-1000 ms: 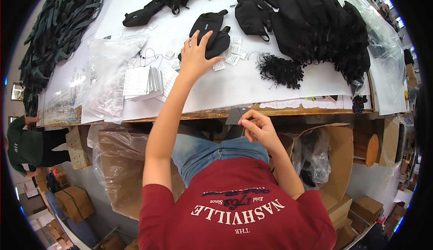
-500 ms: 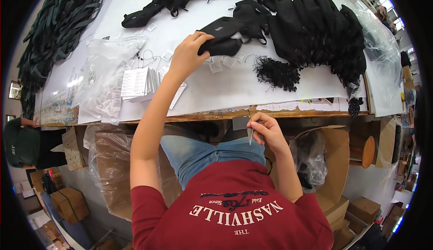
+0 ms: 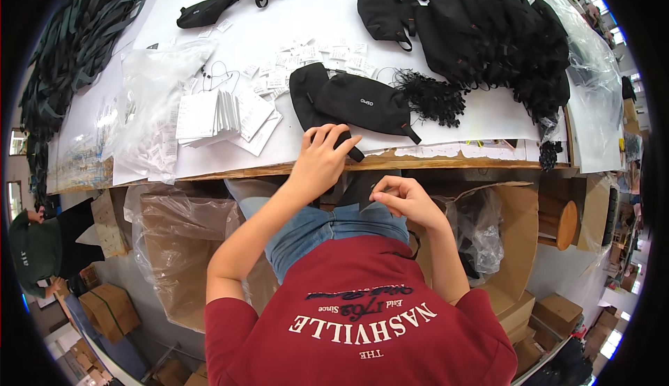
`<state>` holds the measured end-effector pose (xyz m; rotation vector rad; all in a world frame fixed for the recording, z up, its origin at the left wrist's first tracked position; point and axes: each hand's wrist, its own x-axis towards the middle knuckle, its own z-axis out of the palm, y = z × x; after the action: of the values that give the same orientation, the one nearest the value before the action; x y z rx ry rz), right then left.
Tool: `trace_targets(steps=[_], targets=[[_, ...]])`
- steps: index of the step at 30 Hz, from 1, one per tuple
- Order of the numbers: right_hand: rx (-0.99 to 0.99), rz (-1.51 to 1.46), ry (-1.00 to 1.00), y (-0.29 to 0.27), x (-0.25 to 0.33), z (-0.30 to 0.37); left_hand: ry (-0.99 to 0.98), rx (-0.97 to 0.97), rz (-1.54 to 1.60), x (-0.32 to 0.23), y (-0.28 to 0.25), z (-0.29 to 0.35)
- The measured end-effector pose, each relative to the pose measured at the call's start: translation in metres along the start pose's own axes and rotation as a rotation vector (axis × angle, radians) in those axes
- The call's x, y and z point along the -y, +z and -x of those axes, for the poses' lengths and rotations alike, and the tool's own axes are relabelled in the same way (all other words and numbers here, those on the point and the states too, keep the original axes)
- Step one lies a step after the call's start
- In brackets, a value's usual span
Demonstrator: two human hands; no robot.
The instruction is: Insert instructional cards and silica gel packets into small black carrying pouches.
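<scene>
Two black fabric pouches overlap near the table's front edge: the front pouch [image 3: 366, 104] lies on its side, and the other pouch [image 3: 304, 93] sits partly under it. My left hand [image 3: 322, 157] has its fingers curled over the near end of the pouches at the edge. Which of the two it grips is hard to see. Over my lap, my right hand [image 3: 411, 201] pinches a small thin tag [image 3: 366, 207], seen nearly edge-on. Beyond the pouches lie scattered small white labels [image 3: 306, 55].
Left of the pouches are a stack of printed cards [image 3: 205, 118] and a clear plastic bag [image 3: 157, 100]. Black cords [image 3: 433, 97] and a row of black pouches [image 3: 481, 37] lie right. Black straps [image 3: 83, 51] heap far left. An open carton [image 3: 512, 240] stands below the table.
My left hand has come back toward me, bringing black pouches from mid-table to the front edge and uncovering the labels. My right hand has shifted slightly, still pinching the tag.
</scene>
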<state>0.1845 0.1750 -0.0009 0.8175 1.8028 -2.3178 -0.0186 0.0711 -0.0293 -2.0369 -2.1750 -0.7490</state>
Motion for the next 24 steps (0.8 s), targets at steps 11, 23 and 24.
trace_targets(steps=[11, 23, 24], targets=[[-0.200, 0.209, -0.244, 0.043, 0.007, -0.040, -0.601, -0.357, 0.134, -0.039, -0.029, 0.059], [-0.078, 0.547, -0.341, 0.066, 0.018, -0.038, -0.849, -0.474, 0.858, -0.049, -0.039, 0.082], [-0.084, 0.546, -0.338, 0.065, 0.016, -0.037, -0.847, -0.469, 0.863, -0.051, -0.041, 0.079]])
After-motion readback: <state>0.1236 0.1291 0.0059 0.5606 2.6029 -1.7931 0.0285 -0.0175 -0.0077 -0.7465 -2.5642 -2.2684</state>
